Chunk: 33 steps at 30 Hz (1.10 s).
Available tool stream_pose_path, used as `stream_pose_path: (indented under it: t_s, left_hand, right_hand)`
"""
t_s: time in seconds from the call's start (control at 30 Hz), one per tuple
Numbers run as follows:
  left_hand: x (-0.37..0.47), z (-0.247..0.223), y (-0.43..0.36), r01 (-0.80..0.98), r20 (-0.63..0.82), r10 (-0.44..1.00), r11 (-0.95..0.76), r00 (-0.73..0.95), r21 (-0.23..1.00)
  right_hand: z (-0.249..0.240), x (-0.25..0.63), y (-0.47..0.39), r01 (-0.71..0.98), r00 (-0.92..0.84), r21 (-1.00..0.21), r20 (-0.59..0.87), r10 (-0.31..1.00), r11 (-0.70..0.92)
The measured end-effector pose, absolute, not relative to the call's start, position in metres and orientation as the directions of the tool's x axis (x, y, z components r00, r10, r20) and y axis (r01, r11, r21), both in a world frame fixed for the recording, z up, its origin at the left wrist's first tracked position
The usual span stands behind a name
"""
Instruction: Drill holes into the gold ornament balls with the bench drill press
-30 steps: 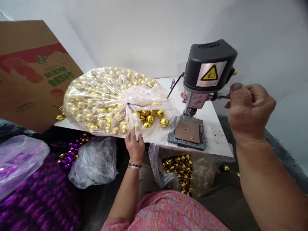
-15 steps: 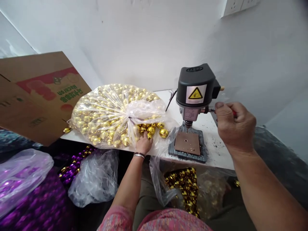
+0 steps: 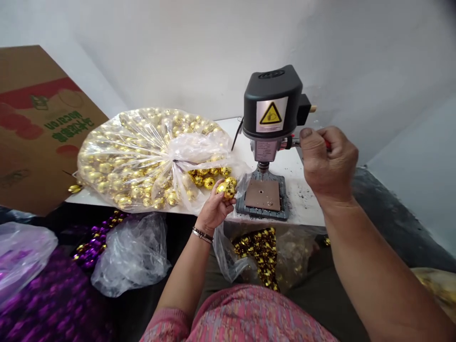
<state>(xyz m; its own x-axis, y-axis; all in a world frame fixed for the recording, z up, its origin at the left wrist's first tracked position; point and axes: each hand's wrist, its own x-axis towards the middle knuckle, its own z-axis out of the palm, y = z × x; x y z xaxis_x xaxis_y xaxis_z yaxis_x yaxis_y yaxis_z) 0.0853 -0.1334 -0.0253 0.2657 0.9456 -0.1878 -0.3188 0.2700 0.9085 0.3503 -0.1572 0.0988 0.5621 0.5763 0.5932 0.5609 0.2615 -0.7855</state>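
Note:
My left hand point(image 3: 213, 212) is closed around a shiny gold faceted ball point(image 3: 225, 191) at the front edge of the table. A second gold ball shows just behind it, and I cannot tell whether the hand holds that one too. My right hand point(image 3: 328, 166) is wrapped round the red-ended lever of a small black bench drill press point(image 3: 273, 102). Beneath the drill's chuck lies a brown square plate point(image 3: 268, 194) with a hole in its middle. Left of it rests a big clear plastic bag point(image 3: 124, 156) full of gold balls, several loose ones point(image 3: 209, 183) at its mouth.
A cardboard box point(image 3: 32, 109) leans at the left. Dark shavings dot the white table point(image 3: 302, 209) around the drill base. Below are a crumpled clear bag point(image 3: 131, 256), a purple pile point(image 3: 53, 294) and more gold balls point(image 3: 261, 256). A wall stands behind.
My left hand has lifted a gold ball from the bag's mouth and moved toward the drill. My right hand stays on the lever. The whole view has shifted.

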Motion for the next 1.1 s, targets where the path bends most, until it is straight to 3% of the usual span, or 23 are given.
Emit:
stream_pose_path:
  t_s: [0.1,0.3,0.4,0.67,0.87,1.1]
  left_hand:
    - [0.091,-0.025,-0.129,-0.266,-0.206,0.936,0.284,0.284,0.921]
    - [0.117,-0.024,-0.109,0.143,-0.171,0.941,0.133,0.293,0.981]
    - [0.132,-0.025,-0.098,0.252,-0.161,0.946,0.088,0.282,0.964]
    - [0.148,-0.031,-0.085,0.408,-0.091,0.955,-0.035,0.283,0.912]
    - [0.157,-0.022,-0.079,0.570,-0.055,0.932,-0.171,0.357,0.804]
    - [0.170,-0.025,-0.068,0.592,0.014,0.877,-0.336,0.480,0.733]
  right_hand:
    - [0.097,0.352,-0.156,0.574,0.543,-0.769,0.616,0.571,0.283]
    - [0.089,0.354,-0.152,0.603,0.490,-0.743,0.631,0.602,0.289]
    - [0.088,0.354,-0.150,0.603,0.471,-0.735,0.641,0.606,0.309]
    - [0.087,0.352,-0.151,0.626,0.461,-0.733,0.622,0.633,0.264]
    - [0.086,0.354,-0.154,0.644,0.431,-0.711,0.642,0.634,0.282]
    - [0.089,0.355,-0.157,0.637,0.421,-0.715,0.636,0.647,0.288]
